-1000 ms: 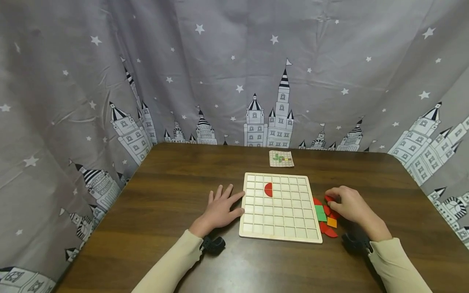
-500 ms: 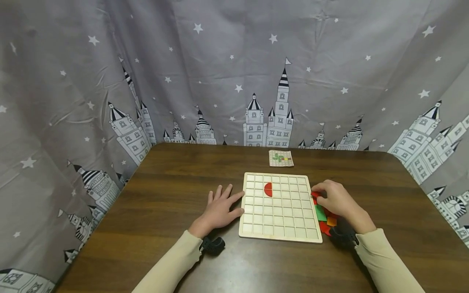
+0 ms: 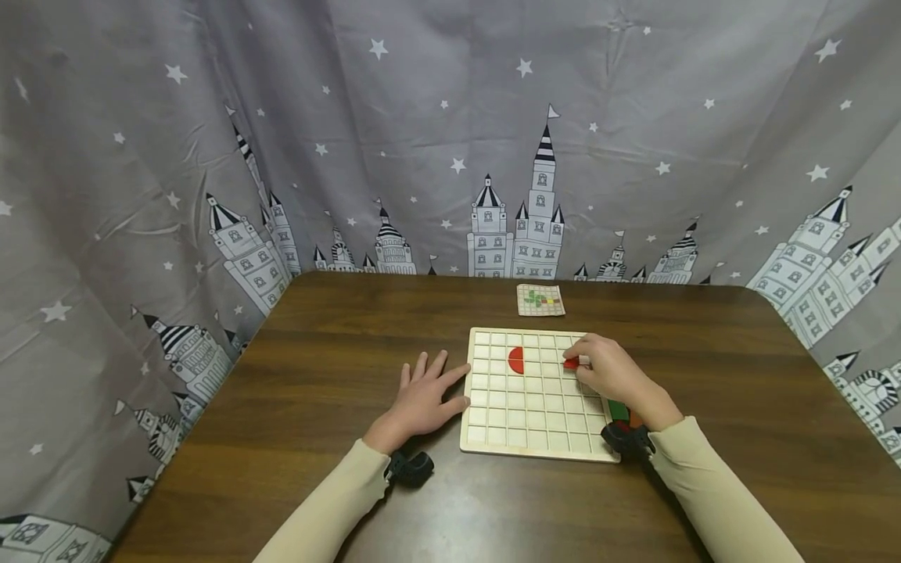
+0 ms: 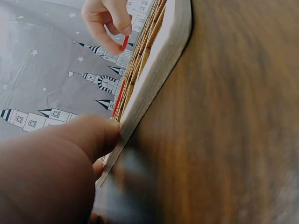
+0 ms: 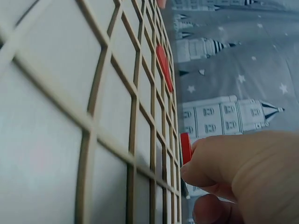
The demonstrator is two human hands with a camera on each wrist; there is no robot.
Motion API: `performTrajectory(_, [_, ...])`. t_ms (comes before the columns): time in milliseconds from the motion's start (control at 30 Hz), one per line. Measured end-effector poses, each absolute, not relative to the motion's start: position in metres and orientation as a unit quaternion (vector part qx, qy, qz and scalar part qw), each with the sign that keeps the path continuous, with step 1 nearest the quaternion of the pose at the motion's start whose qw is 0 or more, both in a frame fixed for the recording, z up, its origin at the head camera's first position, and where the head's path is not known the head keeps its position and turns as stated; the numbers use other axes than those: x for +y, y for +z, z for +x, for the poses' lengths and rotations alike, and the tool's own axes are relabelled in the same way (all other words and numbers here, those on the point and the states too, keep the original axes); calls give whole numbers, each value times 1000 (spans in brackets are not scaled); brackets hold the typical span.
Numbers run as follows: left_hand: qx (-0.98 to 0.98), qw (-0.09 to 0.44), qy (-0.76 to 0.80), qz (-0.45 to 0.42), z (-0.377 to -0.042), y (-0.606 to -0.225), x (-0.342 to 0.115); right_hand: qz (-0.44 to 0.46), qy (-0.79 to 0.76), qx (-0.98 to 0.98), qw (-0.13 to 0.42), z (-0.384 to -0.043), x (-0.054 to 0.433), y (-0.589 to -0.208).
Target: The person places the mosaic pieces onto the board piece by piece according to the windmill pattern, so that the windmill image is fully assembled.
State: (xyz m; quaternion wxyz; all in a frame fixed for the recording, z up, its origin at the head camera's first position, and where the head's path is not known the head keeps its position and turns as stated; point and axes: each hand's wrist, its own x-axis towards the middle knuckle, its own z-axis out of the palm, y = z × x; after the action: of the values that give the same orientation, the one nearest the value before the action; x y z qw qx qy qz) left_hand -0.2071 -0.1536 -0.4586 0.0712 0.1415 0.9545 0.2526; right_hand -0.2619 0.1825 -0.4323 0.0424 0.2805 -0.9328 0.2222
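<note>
A pale wooden grid board (image 3: 524, 426) lies on the table, with a red half-disc shape (image 3: 516, 360) made of two quarter pieces set in its upper left cells. My left hand (image 3: 418, 399) rests spread on the table, index finger and thumb touching the board's left edge. Over the right part of the board, my right hand (image 3: 612, 371) pinches a red piece (image 3: 571, 363) between thumb and fingers. In the right wrist view that red piece (image 5: 186, 147) shows edge-on just above the grid; its full outline is hidden by the fingers.
Beyond the board lies a small pattern card (image 3: 540, 300) with green, red and yellow shapes. A green piece (image 3: 619, 411) and other loose pieces sit by the board's right edge, mostly hidden under the right wrist. A castle-print curtain (image 3: 422, 156) hangs behind the table.
My right hand has moved left from the loose pieces beside the board to over its right side, carrying a red piece. The left hand has stayed in place.
</note>
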Motion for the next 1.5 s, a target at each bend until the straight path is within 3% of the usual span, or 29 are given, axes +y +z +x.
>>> performTrajectory(600, [954, 75, 253, 140, -207, -457, -154, 337, 221, -914, 45, -266, 140, -437])
performTrajectory(1500, [957, 68, 244, 139, -205, -456, -154, 334, 216, -916, 54, -263, 127, -440])
